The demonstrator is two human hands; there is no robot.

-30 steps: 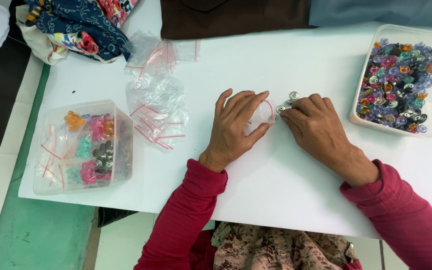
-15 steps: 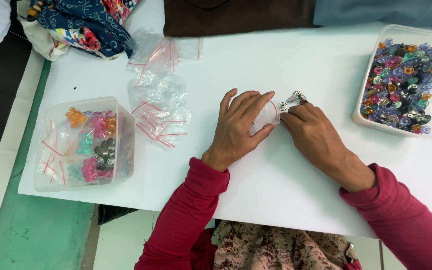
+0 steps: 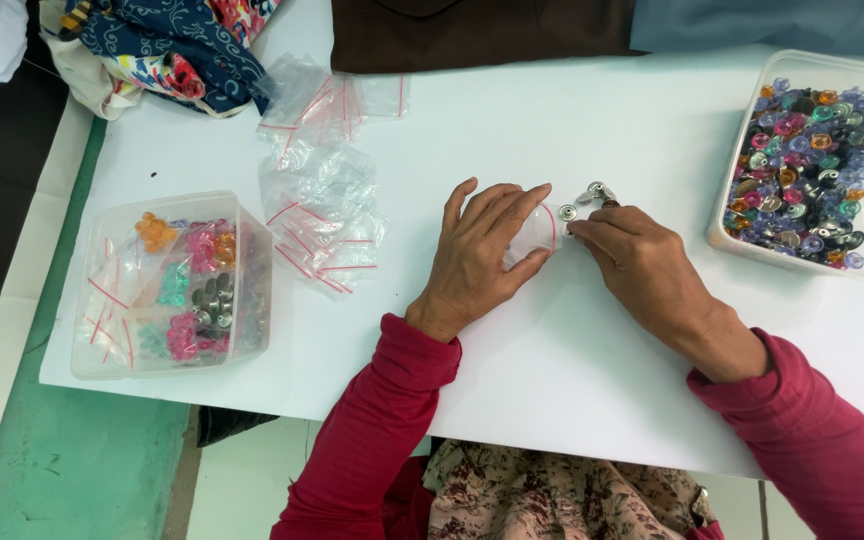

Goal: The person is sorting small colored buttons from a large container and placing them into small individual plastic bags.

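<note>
My left hand (image 3: 482, 250) presses a small clear bag (image 3: 537, 235) flat, fingers spread; my right hand (image 3: 642, 265) pinches metal buttons (image 3: 584, 200) at its 12 o'clock.

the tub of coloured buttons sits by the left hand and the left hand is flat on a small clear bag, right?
Not quite. The head view shows the tub of coloured buttons by the right hand, at the table's right edge. The left hand does lie flat on a small clear bag.
</note>
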